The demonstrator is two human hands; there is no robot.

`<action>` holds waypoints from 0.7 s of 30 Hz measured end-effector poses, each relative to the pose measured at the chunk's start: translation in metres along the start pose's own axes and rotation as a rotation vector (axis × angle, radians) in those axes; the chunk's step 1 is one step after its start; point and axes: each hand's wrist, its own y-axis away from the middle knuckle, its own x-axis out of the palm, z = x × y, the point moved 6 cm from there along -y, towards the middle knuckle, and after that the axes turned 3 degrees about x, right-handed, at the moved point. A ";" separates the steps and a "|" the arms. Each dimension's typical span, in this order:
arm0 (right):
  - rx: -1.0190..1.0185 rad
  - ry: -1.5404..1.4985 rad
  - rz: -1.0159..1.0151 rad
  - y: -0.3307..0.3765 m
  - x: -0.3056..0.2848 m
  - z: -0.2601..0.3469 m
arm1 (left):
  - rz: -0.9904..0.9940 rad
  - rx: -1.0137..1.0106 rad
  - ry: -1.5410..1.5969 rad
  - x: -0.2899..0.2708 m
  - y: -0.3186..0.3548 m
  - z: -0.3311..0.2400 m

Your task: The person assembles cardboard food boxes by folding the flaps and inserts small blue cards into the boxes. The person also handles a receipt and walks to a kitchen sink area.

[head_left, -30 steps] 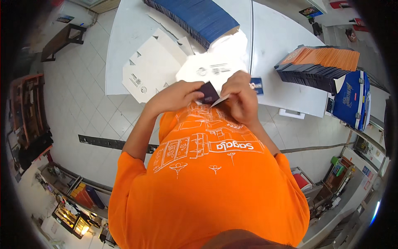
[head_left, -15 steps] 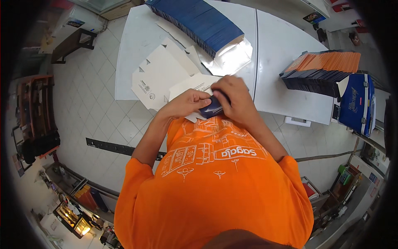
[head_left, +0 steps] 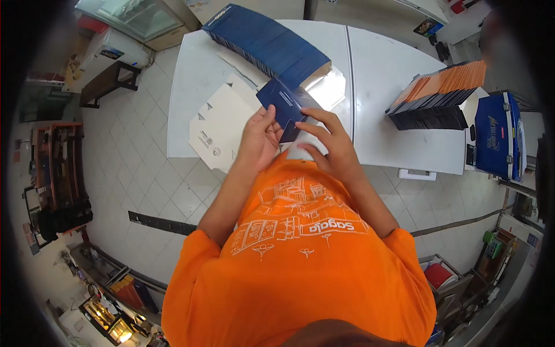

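Head view: dark blue card blank (head_left: 287,110) now opened out flat, lifted over white table (head_left: 381,87) edge; earlier small, folded, tucked between hands near chest. Left hand (head_left: 258,139) pinches left edge, fingers closed on it. Right hand (head_left: 329,141) half open, fingertips (head_left: 309,113) spread on lower right. White flat blanks (head_left: 222,127) beside, blue stack (head_left: 266,43) behind.
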 end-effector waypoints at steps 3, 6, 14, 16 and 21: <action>0.031 0.042 -0.050 0.014 -0.006 -0.007 | 0.040 0.023 0.102 0.024 0.004 0.028; -0.006 0.052 -0.152 0.021 -0.023 -0.018 | -0.003 0.140 0.058 0.058 0.009 0.039; -0.018 0.017 -0.084 0.040 -0.072 -0.017 | 0.108 0.281 -0.504 0.093 0.010 0.051; -0.024 0.090 -0.150 0.048 -0.089 -0.018 | 0.054 0.179 -0.453 0.113 0.011 0.057; -0.174 0.117 -0.441 0.069 -0.152 -0.009 | 0.223 0.407 -0.507 0.157 0.043 0.112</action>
